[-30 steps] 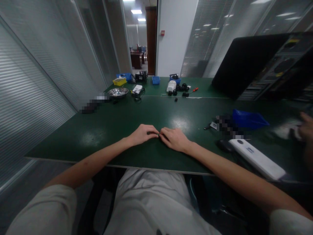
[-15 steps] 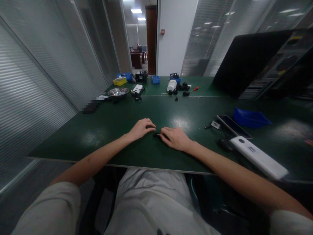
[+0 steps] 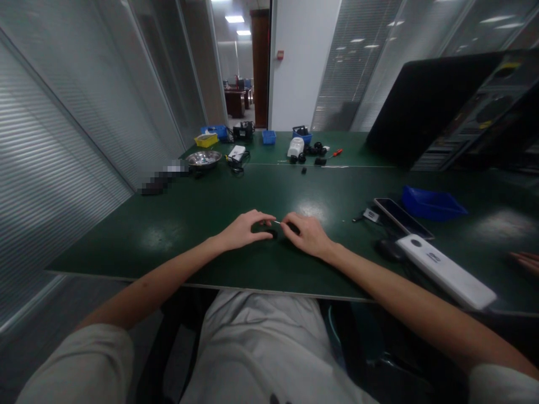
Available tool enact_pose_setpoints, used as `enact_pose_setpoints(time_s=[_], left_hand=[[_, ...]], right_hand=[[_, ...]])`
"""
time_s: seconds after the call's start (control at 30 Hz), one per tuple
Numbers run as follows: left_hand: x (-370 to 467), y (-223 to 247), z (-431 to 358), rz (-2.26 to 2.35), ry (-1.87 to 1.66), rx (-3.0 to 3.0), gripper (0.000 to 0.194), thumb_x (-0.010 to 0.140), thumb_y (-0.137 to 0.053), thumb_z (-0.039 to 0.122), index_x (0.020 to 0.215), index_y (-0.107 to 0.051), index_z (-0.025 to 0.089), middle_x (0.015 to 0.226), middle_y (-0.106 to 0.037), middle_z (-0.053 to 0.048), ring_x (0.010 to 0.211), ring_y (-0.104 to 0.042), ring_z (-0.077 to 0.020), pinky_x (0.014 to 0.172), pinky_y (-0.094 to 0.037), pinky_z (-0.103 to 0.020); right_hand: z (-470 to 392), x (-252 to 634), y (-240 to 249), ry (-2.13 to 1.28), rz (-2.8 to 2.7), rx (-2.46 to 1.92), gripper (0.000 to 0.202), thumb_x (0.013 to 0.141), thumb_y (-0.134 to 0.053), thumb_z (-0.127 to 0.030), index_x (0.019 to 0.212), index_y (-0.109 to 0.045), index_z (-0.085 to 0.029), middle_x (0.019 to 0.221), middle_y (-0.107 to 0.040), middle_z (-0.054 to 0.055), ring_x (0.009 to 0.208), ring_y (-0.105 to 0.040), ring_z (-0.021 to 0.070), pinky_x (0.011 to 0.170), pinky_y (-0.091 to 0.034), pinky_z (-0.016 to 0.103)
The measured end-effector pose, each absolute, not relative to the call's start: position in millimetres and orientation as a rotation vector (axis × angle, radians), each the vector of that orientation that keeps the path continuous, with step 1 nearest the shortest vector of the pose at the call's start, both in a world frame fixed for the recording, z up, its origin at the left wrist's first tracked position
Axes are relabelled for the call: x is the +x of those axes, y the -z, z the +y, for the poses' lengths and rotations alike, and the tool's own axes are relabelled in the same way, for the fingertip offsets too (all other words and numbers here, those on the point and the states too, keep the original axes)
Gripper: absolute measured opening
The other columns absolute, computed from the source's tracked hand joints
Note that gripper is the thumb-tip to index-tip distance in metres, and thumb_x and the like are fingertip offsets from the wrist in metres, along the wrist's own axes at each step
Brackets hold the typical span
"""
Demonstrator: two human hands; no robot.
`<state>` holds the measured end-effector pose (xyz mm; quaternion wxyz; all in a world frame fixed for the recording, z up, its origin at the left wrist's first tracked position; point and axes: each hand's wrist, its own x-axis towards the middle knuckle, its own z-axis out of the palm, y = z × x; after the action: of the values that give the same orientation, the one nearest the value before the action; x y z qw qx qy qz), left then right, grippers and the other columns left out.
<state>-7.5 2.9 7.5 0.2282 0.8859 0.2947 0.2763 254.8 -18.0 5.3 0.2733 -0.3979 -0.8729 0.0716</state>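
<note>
My left hand (image 3: 243, 230) is over the green table, its thumb and fingers held apart around a gap. Beside its thumb tip is a small black piece (image 3: 275, 234); whether the thumb touches it I cannot tell. My right hand (image 3: 309, 234) pinches a thin, light-coloured rod (image 3: 277, 222) between thumb and fingers. The rod points left toward my left index fingertip, and contact there is too small to make out.
To the right lie a white power-bank-like device (image 3: 446, 269), a phone (image 3: 402, 217), a black mouse-like object (image 3: 389, 250) and a blue tray (image 3: 433, 203). Another person's hand (image 3: 528, 261) shows at the right edge. Farther back stand a metal bowl (image 3: 204, 159) and an orange-handled screwdriver (image 3: 337, 152).
My left hand has moved right and spread its thumb from its fingers. A thin rod now shows at my right fingertips. The other person's hand reaches farther into view.
</note>
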Motion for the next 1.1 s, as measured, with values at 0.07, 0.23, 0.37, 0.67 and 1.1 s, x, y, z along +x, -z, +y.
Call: enact_pose_setpoints(time_s=[0.07, 0.23, 0.37, 0.67, 1.1], left_hand=[[-7, -5, 4, 0.808, -0.728, 2.447, 0.044, 0.094, -0.073, 0.036, 0.135, -0.066, 0.022, 0.111, -0.07, -0.009, 0.104, -0.063, -0.0226, 0.094, -0.049, -0.035], [-14, -4, 13, 0.807, -0.726, 2.566, 0.021, 0.099, -0.065, 0.03, 0.114, -0.075, 0.02, 0.11, -0.071, -0.009, 0.107, -0.062, -0.0233, 0.097, -0.047, -0.037], [-18, -7, 14, 0.904, -0.775, 2.606, 0.02, 0.098, -0.065, 0.028, 0.113, -0.075, 0.02, 0.113, -0.071, -0.009, 0.107, -0.062, -0.0238, 0.099, -0.047, -0.039], [-13, -2, 17, 0.866, -0.719, 2.593, 0.025, 0.1, -0.062, 0.029, 0.12, -0.074, 0.021, 0.119, -0.072, -0.008, 0.113, -0.064, -0.0231, 0.102, -0.049, -0.039], [-282, -3, 46, 2.236, -0.64, 2.079, 0.033, 0.091, -0.065, 0.038, 0.117, -0.074, 0.02, 0.11, -0.076, -0.001, 0.097, -0.068, -0.0195, 0.091, -0.05, -0.029]], right_hand=[[-18, 255, -6, -0.198, -2.357, -1.068, 0.025, 0.105, -0.045, -0.036, 0.1, -0.064, -0.021, 0.096, -0.07, 0.005, 0.077, -0.061, 0.0155, 0.07, -0.039, 0.028], [-18, 254, -5, -0.195, -2.365, -1.053, 0.026, 0.106, -0.044, -0.037, 0.102, -0.065, -0.021, 0.097, -0.071, 0.005, 0.079, -0.062, 0.0161, 0.072, -0.04, 0.028], [-18, 254, -5, -0.193, -2.373, -1.047, 0.026, 0.105, -0.045, -0.036, 0.103, -0.065, -0.02, 0.097, -0.07, 0.005, 0.077, -0.061, 0.0154, 0.072, -0.04, 0.028], [-18, 255, -7, -0.186, -2.391, -1.058, 0.025, 0.105, -0.046, -0.037, 0.103, -0.066, -0.021, 0.097, -0.071, 0.005, 0.078, -0.062, 0.0162, 0.071, -0.039, 0.028], [-19, 255, -7, -0.201, -2.399, -1.038, 0.028, 0.106, -0.044, -0.038, 0.102, -0.065, -0.02, 0.096, -0.07, 0.005, 0.075, -0.061, 0.0145, 0.069, -0.04, 0.027]])
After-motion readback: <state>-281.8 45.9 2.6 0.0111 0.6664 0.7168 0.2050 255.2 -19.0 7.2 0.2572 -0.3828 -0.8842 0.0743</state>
